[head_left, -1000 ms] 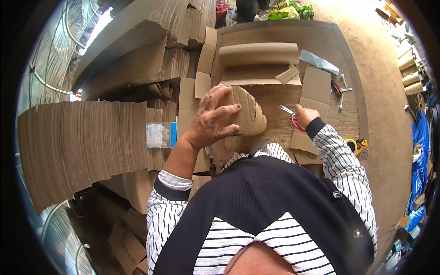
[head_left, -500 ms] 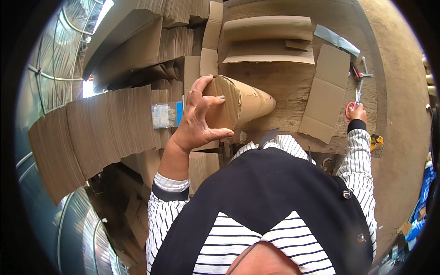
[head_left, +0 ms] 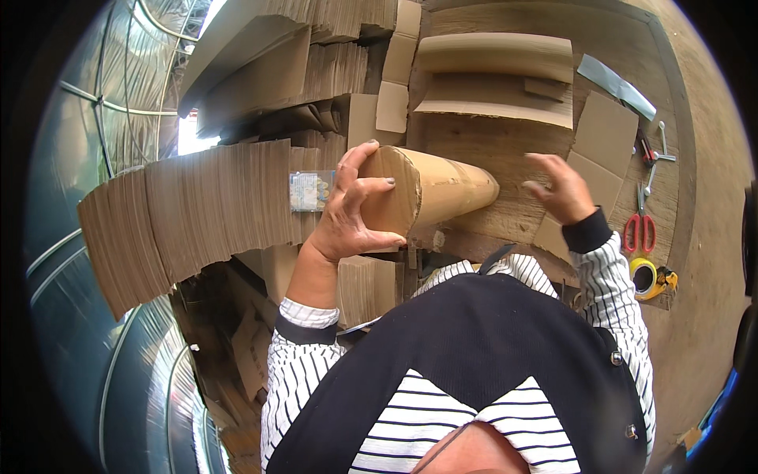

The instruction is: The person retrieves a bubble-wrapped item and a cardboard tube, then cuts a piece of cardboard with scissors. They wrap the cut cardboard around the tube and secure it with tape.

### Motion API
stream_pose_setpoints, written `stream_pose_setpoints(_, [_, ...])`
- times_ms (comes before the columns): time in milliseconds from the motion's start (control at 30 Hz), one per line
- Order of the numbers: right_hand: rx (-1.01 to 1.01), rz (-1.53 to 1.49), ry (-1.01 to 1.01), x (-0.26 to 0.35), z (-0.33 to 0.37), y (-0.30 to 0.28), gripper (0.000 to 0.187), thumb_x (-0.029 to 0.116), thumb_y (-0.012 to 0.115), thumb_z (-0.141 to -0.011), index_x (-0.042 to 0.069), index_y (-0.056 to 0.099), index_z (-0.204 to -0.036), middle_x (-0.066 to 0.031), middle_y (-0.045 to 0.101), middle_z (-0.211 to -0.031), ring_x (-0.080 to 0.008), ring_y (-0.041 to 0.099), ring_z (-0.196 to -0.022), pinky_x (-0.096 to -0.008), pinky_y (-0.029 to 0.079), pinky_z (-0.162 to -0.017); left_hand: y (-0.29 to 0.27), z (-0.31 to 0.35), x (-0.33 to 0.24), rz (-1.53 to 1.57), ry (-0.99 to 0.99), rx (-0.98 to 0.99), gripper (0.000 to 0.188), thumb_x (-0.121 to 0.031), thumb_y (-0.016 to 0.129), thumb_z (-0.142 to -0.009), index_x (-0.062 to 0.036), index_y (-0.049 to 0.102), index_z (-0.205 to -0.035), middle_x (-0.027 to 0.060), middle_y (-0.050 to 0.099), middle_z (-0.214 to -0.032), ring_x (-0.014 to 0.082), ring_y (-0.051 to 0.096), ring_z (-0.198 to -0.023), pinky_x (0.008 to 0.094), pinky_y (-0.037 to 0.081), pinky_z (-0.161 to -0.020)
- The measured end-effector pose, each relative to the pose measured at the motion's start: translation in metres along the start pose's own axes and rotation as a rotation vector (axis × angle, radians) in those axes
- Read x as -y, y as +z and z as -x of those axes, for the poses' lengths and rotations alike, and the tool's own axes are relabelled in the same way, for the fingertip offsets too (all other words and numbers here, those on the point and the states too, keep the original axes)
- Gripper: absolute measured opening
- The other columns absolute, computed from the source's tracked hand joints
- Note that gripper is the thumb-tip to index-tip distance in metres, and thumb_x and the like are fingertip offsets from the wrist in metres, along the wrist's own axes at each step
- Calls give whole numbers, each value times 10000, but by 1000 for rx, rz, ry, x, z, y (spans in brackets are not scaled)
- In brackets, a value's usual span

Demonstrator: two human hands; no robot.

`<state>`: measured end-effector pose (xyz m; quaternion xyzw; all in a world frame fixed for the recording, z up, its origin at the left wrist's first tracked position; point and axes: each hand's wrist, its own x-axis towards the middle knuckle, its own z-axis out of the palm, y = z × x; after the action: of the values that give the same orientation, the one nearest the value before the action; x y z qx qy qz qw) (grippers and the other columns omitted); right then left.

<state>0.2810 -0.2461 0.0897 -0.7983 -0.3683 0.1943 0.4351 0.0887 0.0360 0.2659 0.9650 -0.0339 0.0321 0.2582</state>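
My left hand (head_left: 341,215) grips the near end of an upright tan cardboard tube (head_left: 452,188), its fingers and thumb spread across the flat end. Brown tape seams run along the tube's side, and its far end narrows toward the wooden table. To the right of the tube, my right hand (head_left: 564,191) is in the air with its fingers apart and nothing in it. A pair of red-handled scissors (head_left: 639,229) lies on the table beyond that hand, near the right edge.
Stacks of cardboard sheets (head_left: 213,189) fill the left side, with a small clear packet (head_left: 309,192) on them. A curled cardboard sheet (head_left: 497,55) lies at the back. Near the right edge are a flat cardboard piece (head_left: 604,138), a grey-blue strip (head_left: 616,85) and a yellow tape dispenser (head_left: 652,279).
My right hand has let go of the scissors and moved left toward the tube. The left hand keeps its hold on the tube. The whole view has shifted a little.
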Motion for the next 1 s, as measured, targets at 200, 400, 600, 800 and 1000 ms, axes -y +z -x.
stream_pose_setpoints(200, [22, -512, -289, 111, -51, 35, 625, 329, 735, -835, 16, 503, -1324, -184, 583, -1225, -321, 582, -1142, -373, 473, -962, 0, -3, -5, 14, 30, -41, 780, -337, 925, -488, -166, 549, -1150, 188, 360, -1439, 429, 354, -1319, 518, 329, -1085])
stream_pose_setpoints(400, [115, -356, -216, 159, -55, 41, 630, 380, 716, -818, 45, 521, -1314, -162, 562, -1247, -320, 574, -1138, -379, 486, -940, 3, 9, -9, 58, 38, -112, 783, -346, 916, -510, -171, 557, -1184, 168, 349, -1462, 418, 340, -1338, 498, 323, -1101])
stream_pose_setpoints(600, [256, -629, -2, 170, -37, 23, 611, 208, 740, -835, 27, 474, -1355, -97, 532, -1275, -207, 522, -1196, -359, 451, -984, 40, 44, 2, 916, -144, -413, 520, -279, 582, -962, -21, 439, -1390, 149, 390, -1477, 257, 352, -1377, 370, 272, -1137])
stream_pose_setpoints(800, [255, -552, -10, 182, -21, 9, 654, 237, 698, -853, 4, 418, -1396, -119, 509, -1347, -203, 470, -1260, -323, 367, -1057, 58, 54, -13, 1337, -213, -505, 482, -221, 470, -1020, 1, 383, -1438, 129, 413, -1475, 224, 371, -1366, 343, 245, -1146])
stream_pose_setpoints(1000, [265, -562, 12, 184, -9, 5, 676, 303, 624, -891, 6, 345, -1431, -134, 453, -1366, -228, 417, -1293, -347, 301, -1093, 53, 49, -9, 927, -154, -427, 513, -139, 471, -958, 4, 375, -1441, 134, 382, -1498, 229, 376, -1369, 357, 278, -1138])
